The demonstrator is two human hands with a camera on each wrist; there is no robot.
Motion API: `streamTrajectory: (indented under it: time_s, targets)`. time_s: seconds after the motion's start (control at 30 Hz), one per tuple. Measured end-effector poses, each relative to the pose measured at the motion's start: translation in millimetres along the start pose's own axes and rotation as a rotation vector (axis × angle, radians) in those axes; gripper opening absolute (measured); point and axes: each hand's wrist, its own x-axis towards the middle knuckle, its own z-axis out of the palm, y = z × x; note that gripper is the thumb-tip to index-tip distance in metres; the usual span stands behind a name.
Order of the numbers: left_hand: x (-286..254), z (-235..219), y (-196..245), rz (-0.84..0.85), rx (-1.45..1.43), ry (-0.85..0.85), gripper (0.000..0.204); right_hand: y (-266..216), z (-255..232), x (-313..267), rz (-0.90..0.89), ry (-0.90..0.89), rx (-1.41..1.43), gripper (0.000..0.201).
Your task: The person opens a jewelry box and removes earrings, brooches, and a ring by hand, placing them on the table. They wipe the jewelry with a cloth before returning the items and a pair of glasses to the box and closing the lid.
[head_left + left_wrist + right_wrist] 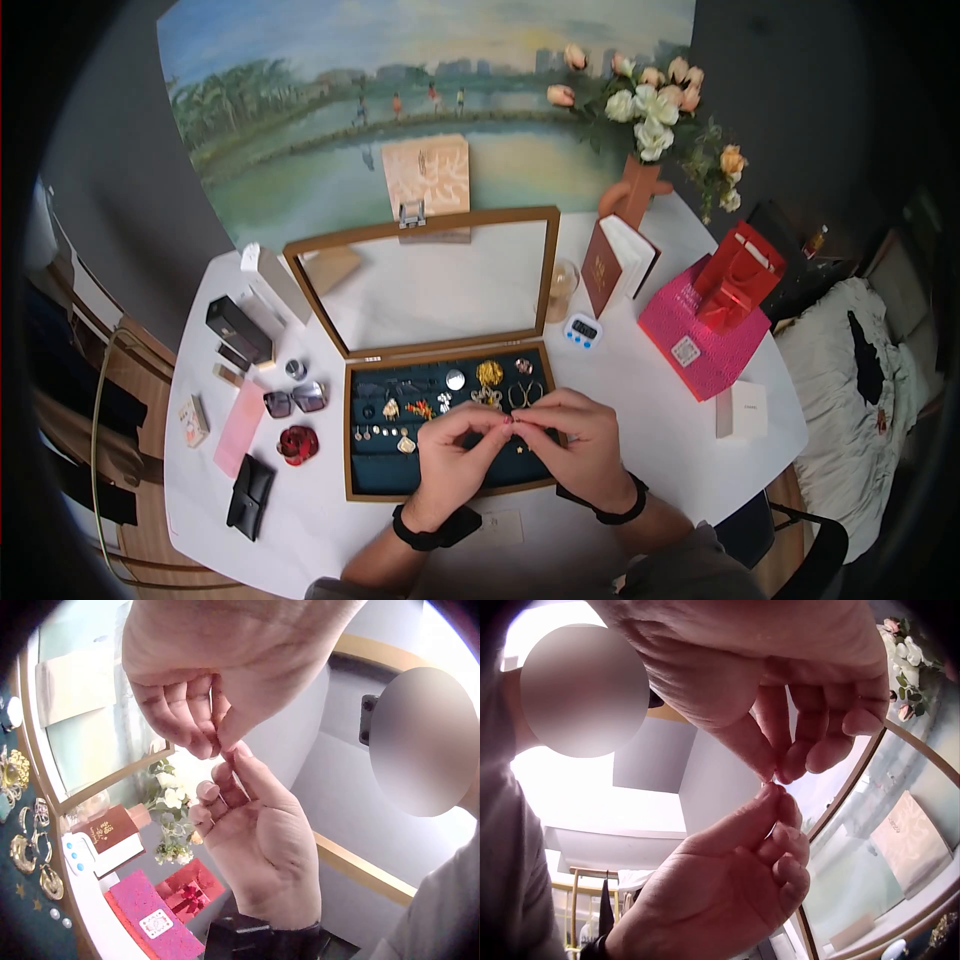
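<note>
Both hands meet above the front of an open wooden jewelry box (349, 455) with a dark green lining. My left hand (460, 455) and right hand (580, 445) pinch a tiny piece of jewelry (769, 783) between thumb and index fingertips. It is mostly hidden by the fingertips, and I cannot tell its exact kind. In the left wrist view, the left hand (232, 667) comes from above and the right hand (262, 847) from below, tips together. Below them in the box lie a gold brooch (489, 373), hoop earrings (51, 882), small star pieces (37, 905) and pearl studs (55, 913).
The glass lid (420, 345) stands raised behind the hands. Sunglasses (296, 400), a red scrunchie (298, 445) and a black case (250, 497) lie left. To the right are a timer (582, 331), a brown book (604, 270), a pink bag (700, 340) and a white box (746, 408).
</note>
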Motion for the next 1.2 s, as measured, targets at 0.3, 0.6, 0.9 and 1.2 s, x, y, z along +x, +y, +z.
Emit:
streamTrajectory:
  time_s: [0.3,0.6,0.9,1.2]
  targets:
    - [1,-4,20,0.064,0.245,-0.133,0.007,-10,-15,2,0.03,-0.082,0.013,0.014]
    - [-8,-4,17,-0.078,-0.015,-0.16,0.003,-22,-16,1,-0.046,-0.103,-0.107,0.015]
    - [10,-23,36,0.079,0.289,-0.121,0.008,-22,-5,-9,-0.088,-0.062,-0.31,0.012]
    - [30,-63,26,0.055,0.573,0.042,0.012,61,17,-41,-0.005,-0.419,-0.572,0.004]
